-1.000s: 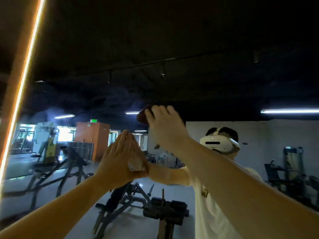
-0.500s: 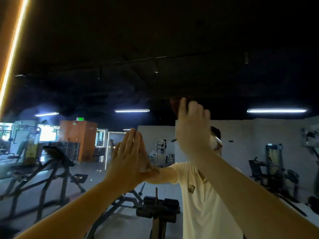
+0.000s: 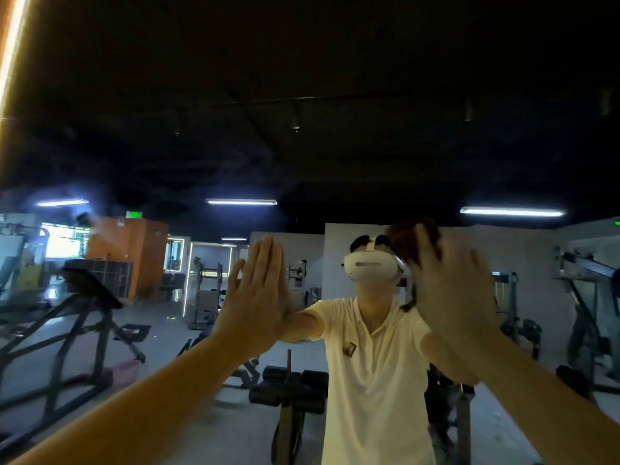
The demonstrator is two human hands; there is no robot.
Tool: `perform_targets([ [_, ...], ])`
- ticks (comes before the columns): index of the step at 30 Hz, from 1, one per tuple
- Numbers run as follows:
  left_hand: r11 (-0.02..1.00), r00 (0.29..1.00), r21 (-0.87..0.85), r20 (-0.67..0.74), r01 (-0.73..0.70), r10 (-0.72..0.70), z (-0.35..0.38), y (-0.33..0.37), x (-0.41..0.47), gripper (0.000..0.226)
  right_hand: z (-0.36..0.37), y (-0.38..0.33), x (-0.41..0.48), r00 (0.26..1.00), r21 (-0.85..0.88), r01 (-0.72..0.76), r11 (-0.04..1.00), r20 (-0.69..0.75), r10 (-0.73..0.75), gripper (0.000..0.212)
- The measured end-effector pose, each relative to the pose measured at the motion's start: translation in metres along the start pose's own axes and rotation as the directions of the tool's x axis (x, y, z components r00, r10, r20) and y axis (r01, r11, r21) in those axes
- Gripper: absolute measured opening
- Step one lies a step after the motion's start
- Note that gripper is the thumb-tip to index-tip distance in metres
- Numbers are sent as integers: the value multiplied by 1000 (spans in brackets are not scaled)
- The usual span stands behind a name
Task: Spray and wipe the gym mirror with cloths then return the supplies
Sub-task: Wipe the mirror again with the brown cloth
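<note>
Rightward across the mirror (image 3: 302, 95) the brown cloth (image 3: 402, 239) has been swept, pressed to the glass under the flat fingers of the right hand (image 3: 451, 293); the left hand (image 3: 258, 297) is laid flat there, nothing held.

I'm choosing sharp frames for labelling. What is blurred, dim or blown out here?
Head view: the right hand and its brown cloth are smeared by motion blur, while the left hand, flat on the mirror, is sharp. Head view: the scene is dim, its upper half almost black, and the light strip at top left is blown out.
</note>
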State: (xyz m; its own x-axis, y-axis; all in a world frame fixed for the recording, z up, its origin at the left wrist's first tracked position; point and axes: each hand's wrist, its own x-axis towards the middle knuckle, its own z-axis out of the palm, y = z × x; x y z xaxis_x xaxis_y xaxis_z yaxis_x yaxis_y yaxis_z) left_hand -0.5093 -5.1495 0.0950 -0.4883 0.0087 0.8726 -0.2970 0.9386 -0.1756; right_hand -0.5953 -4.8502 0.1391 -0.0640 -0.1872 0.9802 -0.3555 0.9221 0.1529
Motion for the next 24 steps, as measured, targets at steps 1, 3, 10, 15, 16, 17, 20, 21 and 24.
perform_targets([
  [1, 1000, 1000, -9, 8, 5, -5, 1, 1, 0, 141, -1, 12, -6, 998, 0, -56, 998, -4, 56, 72],
  [3, 1000, 1000, -22, 17, 7, -6, 1, 2, 0, 141, -1, 13, -11, 985, 34, -173, 984, -16, 174, 66],
  [10, 999, 999, -38, 52, 2, 0, -3, 2, 0, 139, -1, -92, 4, 972, 210, -236, 949, 61, 229, 65],
  [15, 994, 999, -112, 52, -9, 15, -3, -2, -2, 134, -1, -150, -14, 982, 297, 96, 950, 127, -139, 76],
  [16, 995, 999, -100, 38, -18, 22, -2, -3, -2, 133, 2, -150, -20, 963, 298, 182, 937, 140, -232, 81],
  [17, 996, 999, -91, 33, -20, 23, -1, -3, -3, 132, 3, -145, -24, 943, 284, 254, 925, 141, -302, 84],
  [20, 996, 997, -88, 70, -5, 11, -4, -2, -2, 136, 2, -112, -28, 927, 220, 336, 916, 97, -363, 88],
  [21, 998, 997, -69, 76, -5, 11, -5, -1, -1, 137, -1, -95, -26, 950, 198, 284, 938, 71, -303, 89],
  [24, 999, 997, -45, 75, 0, 3, -7, 1, 1, 141, -7, -37, -18, 999, 94, 24, 995, 44, -28, 81],
])
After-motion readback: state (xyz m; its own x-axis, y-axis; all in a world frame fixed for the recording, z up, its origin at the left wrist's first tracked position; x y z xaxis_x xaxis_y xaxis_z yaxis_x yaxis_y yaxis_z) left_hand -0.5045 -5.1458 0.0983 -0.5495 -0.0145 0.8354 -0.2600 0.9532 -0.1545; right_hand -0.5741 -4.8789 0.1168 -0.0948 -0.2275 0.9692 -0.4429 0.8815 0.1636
